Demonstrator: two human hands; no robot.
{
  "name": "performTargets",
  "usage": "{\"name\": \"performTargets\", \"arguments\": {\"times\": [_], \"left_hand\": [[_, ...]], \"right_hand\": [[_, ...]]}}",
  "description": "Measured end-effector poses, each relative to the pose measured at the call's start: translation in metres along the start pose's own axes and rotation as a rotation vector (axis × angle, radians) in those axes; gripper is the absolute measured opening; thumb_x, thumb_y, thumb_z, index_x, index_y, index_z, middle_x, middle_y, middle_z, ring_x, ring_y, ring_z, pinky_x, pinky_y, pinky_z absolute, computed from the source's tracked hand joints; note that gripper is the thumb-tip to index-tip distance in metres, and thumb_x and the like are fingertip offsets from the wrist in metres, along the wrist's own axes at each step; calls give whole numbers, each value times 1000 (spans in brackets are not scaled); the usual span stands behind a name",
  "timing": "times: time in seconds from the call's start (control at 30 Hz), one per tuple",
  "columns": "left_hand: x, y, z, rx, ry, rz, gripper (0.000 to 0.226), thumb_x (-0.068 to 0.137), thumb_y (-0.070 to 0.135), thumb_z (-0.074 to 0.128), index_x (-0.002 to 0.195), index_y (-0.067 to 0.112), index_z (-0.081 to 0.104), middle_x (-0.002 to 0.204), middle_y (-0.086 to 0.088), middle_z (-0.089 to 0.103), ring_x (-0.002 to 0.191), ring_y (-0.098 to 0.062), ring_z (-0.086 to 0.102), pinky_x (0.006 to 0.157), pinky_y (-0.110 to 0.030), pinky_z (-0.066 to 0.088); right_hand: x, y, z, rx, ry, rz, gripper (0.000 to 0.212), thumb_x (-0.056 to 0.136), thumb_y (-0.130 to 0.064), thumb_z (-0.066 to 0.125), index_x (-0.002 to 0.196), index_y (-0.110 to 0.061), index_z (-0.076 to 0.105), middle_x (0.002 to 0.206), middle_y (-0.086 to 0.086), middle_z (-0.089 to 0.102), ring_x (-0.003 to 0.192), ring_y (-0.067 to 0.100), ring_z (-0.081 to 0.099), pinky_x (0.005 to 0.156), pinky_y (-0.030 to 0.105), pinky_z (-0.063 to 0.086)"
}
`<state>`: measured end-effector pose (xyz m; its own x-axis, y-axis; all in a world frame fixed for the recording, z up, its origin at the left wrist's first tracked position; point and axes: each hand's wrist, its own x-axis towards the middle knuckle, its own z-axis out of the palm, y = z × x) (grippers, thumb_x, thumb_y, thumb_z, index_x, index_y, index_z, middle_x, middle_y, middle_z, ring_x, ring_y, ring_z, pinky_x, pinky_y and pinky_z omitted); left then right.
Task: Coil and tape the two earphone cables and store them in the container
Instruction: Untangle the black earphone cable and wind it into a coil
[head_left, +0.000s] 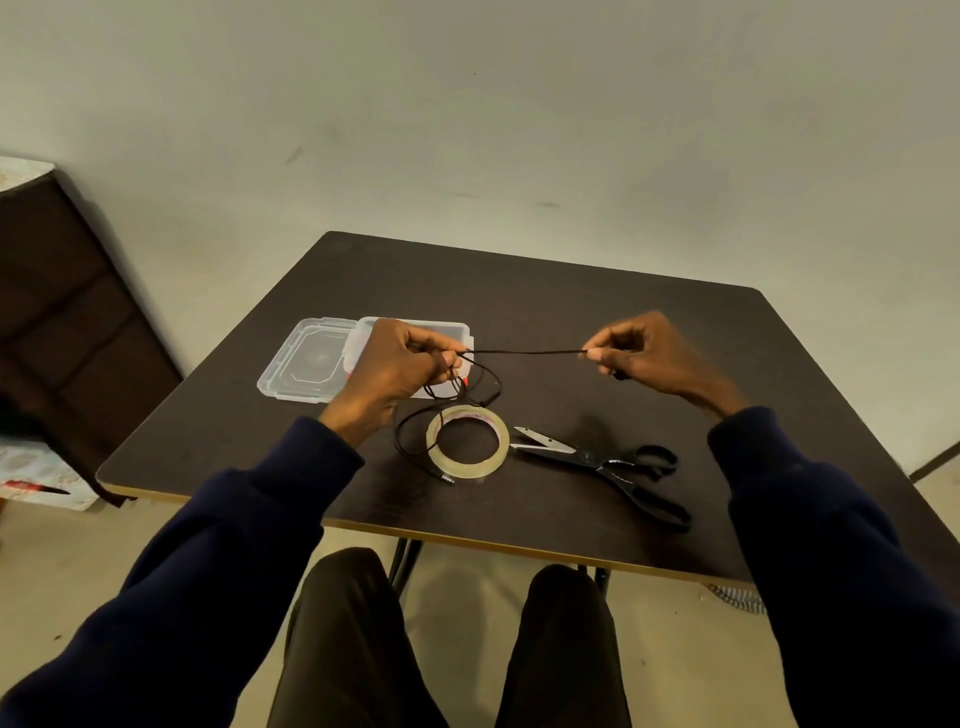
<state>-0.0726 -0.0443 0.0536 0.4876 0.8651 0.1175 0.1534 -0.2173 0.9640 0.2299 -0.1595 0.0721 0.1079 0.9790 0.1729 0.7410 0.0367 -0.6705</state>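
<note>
Dark, matte, square-cornered bench (571, 312) with a pale edge strip. The left hand (400, 364) is curled, thumb and fingers pinching the thin black earphone cable (524, 352). The right hand (654, 353), at 3 o'clock from the left, pinches the same cable between thumb and forefinger, its other fingers folded in. Between the two hands the cable runs as a taut, nearly level line above the bench. Below the left hand the rest of the cable hangs in several loose round loops and trails down to 6 o'clock. There it curves along the left side of the tape roll (467, 467) and ends in a small metal plug (447, 479) lying on the bench at the roll's near edge. A small dark piece shows under the right hand's fingers; cannot tell what it is. The roll is a flat ring of clear, glossy tape lying on its side. At 3 o'clock from the roll lie the scissors (597, 460), with bright steel blades slightly parted, tips toward the roll, and black looped handles. At 11 o'clock from the roll sits the container (441, 327), a shallow rectangular box of clear plastic with rounded corners, partly hidden behind the left hand. Its lid (306, 358), moulded with ribbed panels, lies flat on the bench at the box's 9 o'clock side. Both sleeves (249, 519) are dark navy, soft knit.
</note>
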Motion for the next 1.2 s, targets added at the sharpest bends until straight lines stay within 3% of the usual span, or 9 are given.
{"name": "performTargets", "arguments": {"times": [0.13,0.23,0.4,0.63,0.7,0.83,0.97,1.13,1.2], "left_hand": [[-1,-8,14,325,-33,137,18,88,11,73,106,12,76,101,-2,75,83,-3,70,79,-18,55],[-4,-10,27,506,-95,228,20,88,16,74,107,16,77,110,0,74,96,-7,67,92,-23,51],[-9,-21,18,481,-41,286,44,77,19,84,118,23,71,126,-2,67,116,-17,61,102,-34,51],[-35,-37,-17,639,-187,328,81,70,17,89,136,42,50,146,4,38,138,-19,30,112,-38,24],[-48,-40,-22,651,-168,323,71,71,18,88,122,51,52,139,6,39,133,-18,30,108,-39,28],[-77,-56,-25,639,-195,432,23,74,31,83,92,39,71,114,17,47,116,-3,38,103,-37,33],[-88,-67,-12,748,-157,431,18,81,34,76,98,35,73,107,14,52,104,-4,40,93,-33,37],[-82,-70,-2,763,-129,450,16,85,32,73,100,27,75,105,13,55,98,-1,38,84,-28,40],[-80,-70,-2,765,-162,474,17,88,34,68,102,25,73,108,9,56,99,-2,40,85,-30,45]], "right_hand": [[4,3,12,-49,128,-19,12,96,-18,67,100,-12,77,77,0,73,65,6,68,62,16,54],[9,2,38,-159,73,-25,11,95,-17,69,101,-15,77,76,-9,71,64,-2,64,63,9,45],[18,15,65,-281,-29,90,12,94,-16,69,101,-13,78,94,0,75,77,3,65,77,26,55],[19,25,68,-371,69,147,11,89,-17,75,98,-22,78,102,-4,75,87,13,69,83,44,60],[18,23,70,-389,63,140,22,88,-10,75,107,-20,76,112,-1,74,100,16,69,91,42,58],[12,20,70,-424,105,108,43,85,8,68,119,-17,71,126,4,67,119,21,62,100,41,53],[5,15,70,-427,213,10,54,81,16,62,124,-16,68,128,6,65,124,25,56,105,43,49],[-2,-11,77,-361,356,-118,39,90,9,61,121,-13,70,121,6,70,115,21,61,100,28,46],[-5,-22,81,-292,383,-183,36,90,7,63,119,-13,70,117,5,71,112,18,62,99,31,51]]}}
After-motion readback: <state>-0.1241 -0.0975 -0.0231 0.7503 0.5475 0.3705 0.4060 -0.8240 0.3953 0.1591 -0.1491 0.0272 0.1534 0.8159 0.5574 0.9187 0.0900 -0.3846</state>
